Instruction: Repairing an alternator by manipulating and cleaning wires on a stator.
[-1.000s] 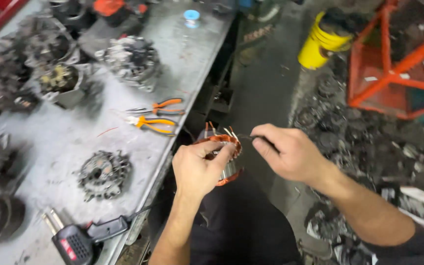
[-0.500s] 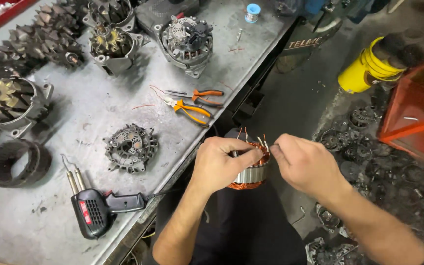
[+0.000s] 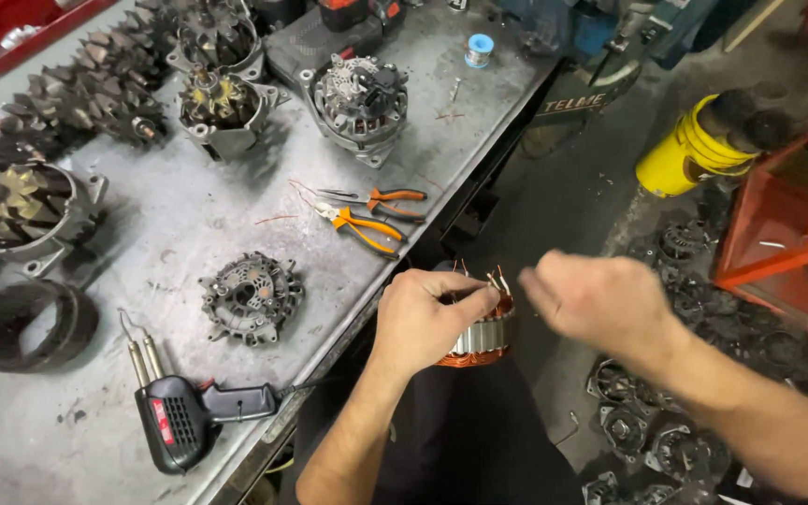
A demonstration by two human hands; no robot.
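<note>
Left hand: the left hand [image 3: 427, 318] is closing its fingers over the top of a ring-shaped steel stator with copper-coloured windings [image 3: 481, 335], gripping it firmly from above.
Right hand: the right hand [image 3: 600, 301] is hovering just beside the stator's right edge, loosely curled and blurred; whether its fingertips are pinching anything cannot be told.
Stator position: it is sitting off the bench edge, over the person's dark lap, with thin copper wire ends [image 3: 496, 279] sticking up between the two hands.
Bench: a scuffed grey metal workbench [image 3: 236, 215] is lying to the left of the hands.
Nearest tools: two pairs of orange-handled pliers [image 3: 371, 217] are lying side by side near the bench edge, just above the left hand.
Soldering tool: a black pistol-shaped soldering gun with a red panel [image 3: 184, 421] is resting at the bench's near edge.
Loose parts: a dark finned round rectifier plate [image 3: 252, 297] is lying between the soldering gun and the pliers; a silver alternator with a black rear cover [image 3: 359, 93] is standing further back.
Container: a yellow plastic bucket [image 3: 689, 154] is tilting on the floor, well apart from the hands, with dark contents filling its mouth; what they are cannot be told.
Floor: dark round metal housings [image 3: 647, 440] are lying scattered below the right forearm.
</note>
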